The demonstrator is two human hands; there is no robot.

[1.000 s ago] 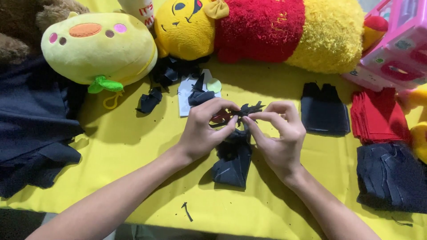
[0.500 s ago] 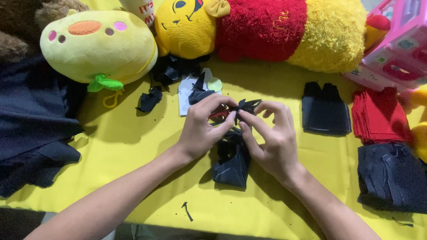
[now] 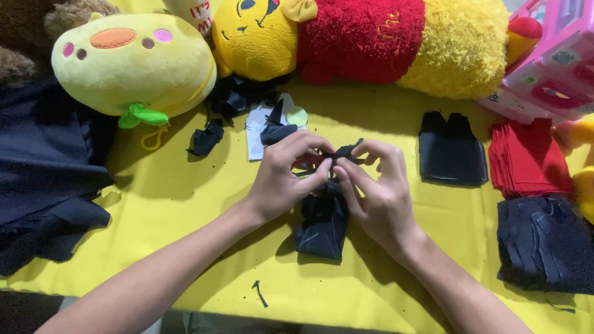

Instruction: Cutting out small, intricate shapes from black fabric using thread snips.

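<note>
My left hand [image 3: 288, 179] and my right hand [image 3: 374, 195] meet over the middle of the yellow tabletop [image 3: 185, 247]. Both pinch the upper end of a small dark navy cloth piece [image 3: 322, 226], which hangs down and rests on the table between my wrists. A dark strip of the same cloth [image 3: 348, 150] sticks out above my right fingers. Something reddish shows under my left fingers; what it is cannot be told.
A green plush head [image 3: 133, 62] and a yellow plush bear in a red top [image 3: 365, 40] lie at the back. Dark fabric [image 3: 43, 173] is heaped left. Right: a cut dark piece [image 3: 451, 151], a red cloth stack [image 3: 526, 158], a navy stack [image 3: 544, 244], a pink toy box [image 3: 550, 62]. Scraps [image 3: 207, 137] lie behind.
My hands have closed in together and shifted slightly toward me, fingers now tighter over the top of the dark cloth piece. The cloth's lower part stays on the table.
</note>
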